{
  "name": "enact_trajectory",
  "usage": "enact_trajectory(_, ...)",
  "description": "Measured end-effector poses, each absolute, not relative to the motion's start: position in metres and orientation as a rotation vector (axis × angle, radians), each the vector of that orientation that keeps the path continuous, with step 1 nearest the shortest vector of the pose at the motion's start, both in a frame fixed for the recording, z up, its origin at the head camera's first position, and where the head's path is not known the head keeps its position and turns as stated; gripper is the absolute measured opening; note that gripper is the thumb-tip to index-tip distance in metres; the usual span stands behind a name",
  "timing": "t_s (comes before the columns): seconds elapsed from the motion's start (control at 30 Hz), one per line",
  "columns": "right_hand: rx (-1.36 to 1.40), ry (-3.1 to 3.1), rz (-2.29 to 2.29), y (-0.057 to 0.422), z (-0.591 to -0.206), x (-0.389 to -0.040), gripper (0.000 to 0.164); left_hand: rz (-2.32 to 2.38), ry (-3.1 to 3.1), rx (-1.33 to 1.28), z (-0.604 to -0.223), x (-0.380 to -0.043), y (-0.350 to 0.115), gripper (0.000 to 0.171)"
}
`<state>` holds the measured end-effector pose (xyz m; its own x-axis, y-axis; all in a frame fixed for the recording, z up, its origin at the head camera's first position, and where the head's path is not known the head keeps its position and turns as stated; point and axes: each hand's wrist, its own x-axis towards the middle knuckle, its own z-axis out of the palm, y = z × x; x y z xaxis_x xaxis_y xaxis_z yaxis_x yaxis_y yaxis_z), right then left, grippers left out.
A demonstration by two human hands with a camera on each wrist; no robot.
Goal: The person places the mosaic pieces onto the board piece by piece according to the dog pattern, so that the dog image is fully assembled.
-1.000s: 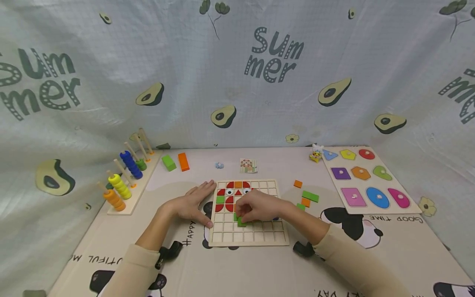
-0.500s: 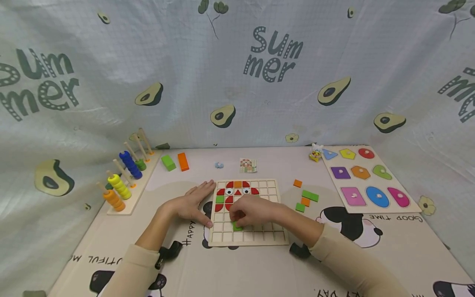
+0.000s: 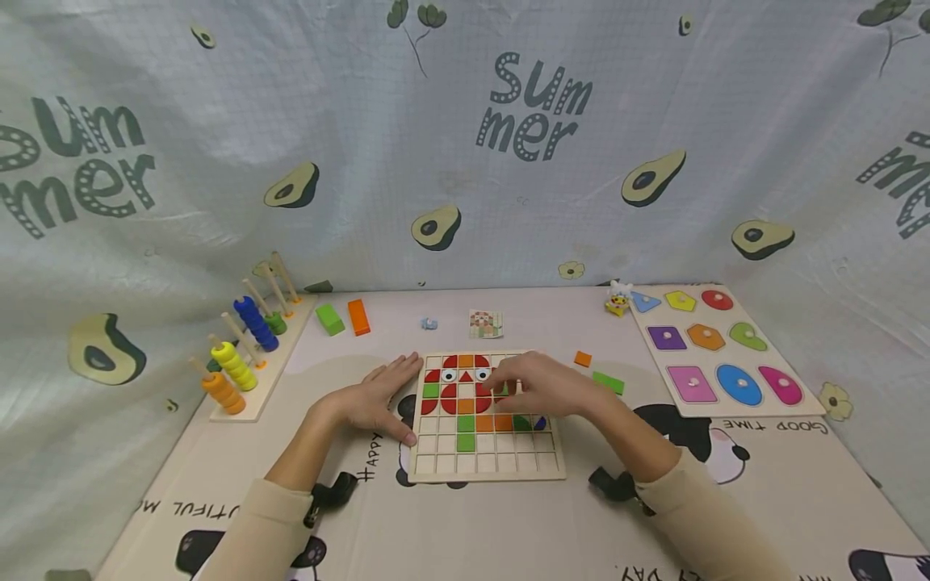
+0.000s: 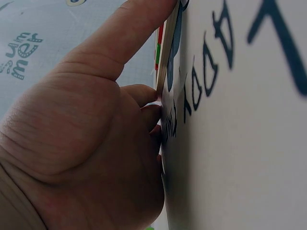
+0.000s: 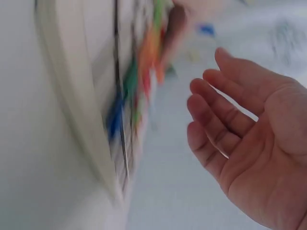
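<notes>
A light wooden grid board (image 3: 438, 464) lies in front of me with red, orange, green and blue tiles set in its cells. Two of them, a green square tile (image 3: 466, 442) and the one above it, sit in the lower middle. My left hand (image 3: 374, 401) rests flat at the board's left edge, fingers spread, thumb and fingertips right at the rim. Over the right half of the board hovers my right hand (image 3: 545, 385), its fingers loosely bent with nothing between them; the right wrist view shows the palm (image 5: 259, 167) bare. It hides some tiles on that side.
Right of the board lie an orange tile (image 3: 583, 359) and a green strip (image 3: 608, 382). Further right is a shape puzzle board (image 3: 693, 420). A peg stacker (image 3: 250, 403) stands left. Behind are green (image 3: 330, 319) and orange (image 3: 359, 317) blocks and a pattern card (image 3: 486, 323).
My right hand has let go of the lower green tile, which now lies in its cell, and has lifted away to the right. The left hand has stayed in place.
</notes>
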<state>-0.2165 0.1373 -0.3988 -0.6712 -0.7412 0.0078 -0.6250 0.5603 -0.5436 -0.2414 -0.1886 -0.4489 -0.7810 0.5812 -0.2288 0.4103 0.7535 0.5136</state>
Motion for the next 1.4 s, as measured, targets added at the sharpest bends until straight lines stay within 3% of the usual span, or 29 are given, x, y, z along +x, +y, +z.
enact_trajectory(0.3,-0.772,2.801,-0.800,0.234,-0.401,-0.248,0.029,0.625,2.574,0.785,-0.450,-0.242,-0.189,0.130)
enact_trajectory(0.67,-0.598,2.910,-0.658,0.259,-0.436,-0.270,0.023,0.613,2.581,0.784,-0.450,-0.243,-0.190,0.131)
enact_trajectory(0.87,-0.720,2.874,-0.611,0.238,-0.418,-0.257,0.026,0.615,2.573,0.782,-0.451,-0.243,-0.189,0.131)
enact_trajectory(1.07,-1.041,2.710,-0.686,0.178,-0.394,-0.225,0.026,0.612,2.588,0.758,-0.451,-0.243,-0.188,0.131)
enact_trajectory(1.23,-1.318,2.590,-0.536,0.129,-0.404,-0.198,0.021,0.615,2.580,0.733,-0.450,-0.242,-0.188,0.131)
enact_trajectory(1.4,-1.427,2.602,-0.379,0.105,-0.417,-0.184,0.019,0.625,2.579,0.727,-0.450,-0.241,-0.188,0.130)
